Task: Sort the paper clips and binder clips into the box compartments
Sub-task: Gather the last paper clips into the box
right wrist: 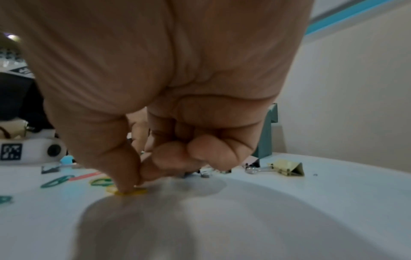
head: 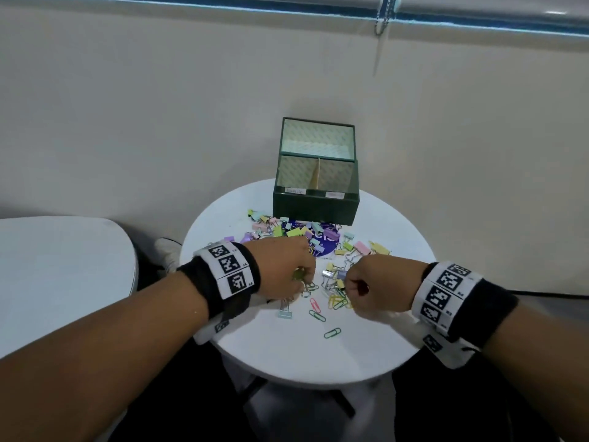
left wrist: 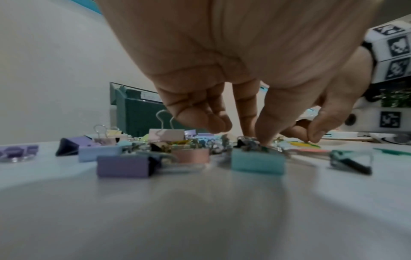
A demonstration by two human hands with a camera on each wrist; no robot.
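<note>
Round table [head: 318, 355]: green box [head: 315, 207] at far edge, mixed clips [head: 296, 232] piled before it. Right hand [head: 379, 287] pinches a yellow paper clip [right wrist: 126, 191] flat on the table. Left hand [head: 283, 269], fingers curled, grips clips in the pile.

Soft, even indoor light; wide-angle bending at edges; wrist views blurred, with broad shadows under the hands.

Two white labels [head: 295, 190] on green box [head: 315, 208] front rim: handwriting illegible.
</note>
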